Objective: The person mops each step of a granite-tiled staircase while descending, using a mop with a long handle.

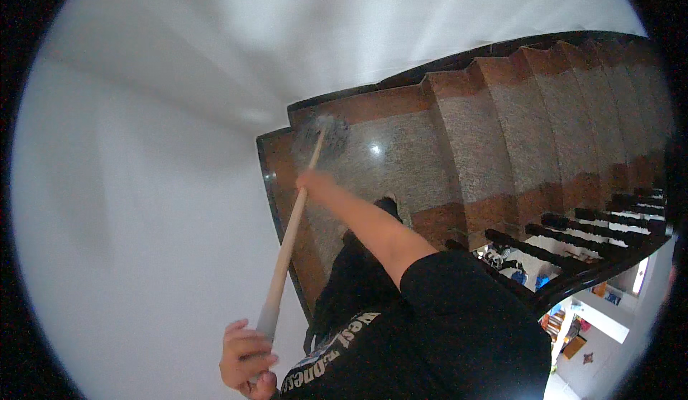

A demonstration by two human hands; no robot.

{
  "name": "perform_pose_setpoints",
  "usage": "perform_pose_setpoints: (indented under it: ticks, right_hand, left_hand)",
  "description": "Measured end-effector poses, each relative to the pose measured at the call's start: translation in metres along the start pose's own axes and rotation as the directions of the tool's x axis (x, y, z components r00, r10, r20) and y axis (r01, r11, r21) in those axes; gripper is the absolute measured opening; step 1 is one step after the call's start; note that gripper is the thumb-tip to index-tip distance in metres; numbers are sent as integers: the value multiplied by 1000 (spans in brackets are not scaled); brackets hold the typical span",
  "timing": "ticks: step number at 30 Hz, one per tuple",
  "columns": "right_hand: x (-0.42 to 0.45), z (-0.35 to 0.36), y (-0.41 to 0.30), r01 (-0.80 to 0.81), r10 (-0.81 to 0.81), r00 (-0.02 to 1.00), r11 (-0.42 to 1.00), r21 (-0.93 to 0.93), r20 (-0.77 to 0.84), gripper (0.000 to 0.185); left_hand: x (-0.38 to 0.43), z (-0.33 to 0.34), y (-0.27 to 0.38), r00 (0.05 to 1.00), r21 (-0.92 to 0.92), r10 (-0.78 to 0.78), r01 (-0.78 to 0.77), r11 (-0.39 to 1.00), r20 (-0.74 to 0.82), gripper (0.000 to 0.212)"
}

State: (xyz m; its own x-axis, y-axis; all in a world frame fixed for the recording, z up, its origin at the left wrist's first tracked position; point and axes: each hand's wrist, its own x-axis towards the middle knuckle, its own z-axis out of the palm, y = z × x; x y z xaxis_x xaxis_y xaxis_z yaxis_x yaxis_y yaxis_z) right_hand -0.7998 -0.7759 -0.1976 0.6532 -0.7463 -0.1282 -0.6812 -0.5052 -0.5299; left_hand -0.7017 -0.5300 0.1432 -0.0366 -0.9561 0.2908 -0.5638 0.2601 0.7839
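A mop with a long wooden handle (290, 233) slants down across the stair landing (387, 169). Its grey, blurred mop head (336, 136) rests at the landing's corner, close to the wall. Around the middle of the handle, my right hand (317, 182) is closed, with the forearm reaching across my body. My left hand (248, 359) curls around the grey grip (269, 322) at the handle's upper end, near my waist. The end of the grip is hidden behind its fingers. My foot (388, 206) stands on the landing, below my right forearm.
Stone steps (527, 126) with reddish-brown borders adjoin the landing on the right. A dark banister (580, 279) with turned balusters (532, 249) borders them; a lower floor with furniture shows beyond. White walls (161, 212) with dark skirting (274, 201) enclose the left and far sides.
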Motion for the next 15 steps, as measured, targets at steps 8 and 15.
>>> perform_pose_setpoints:
  ticks: [8, 15]
  right_hand:
    - [-78, -24, 95, -235, 228, 941, 972, 3, -251, 22]
    - [-129, -36, 119, -468, 426, 868, 874, -134, -253, 20]
  left_hand:
    - [-20, 75, -30, 751, -478, -446, 198, 856, -487, 17]
    - [-35, 90, -48, 892, -668, -300, -4, 744, -339, 17]
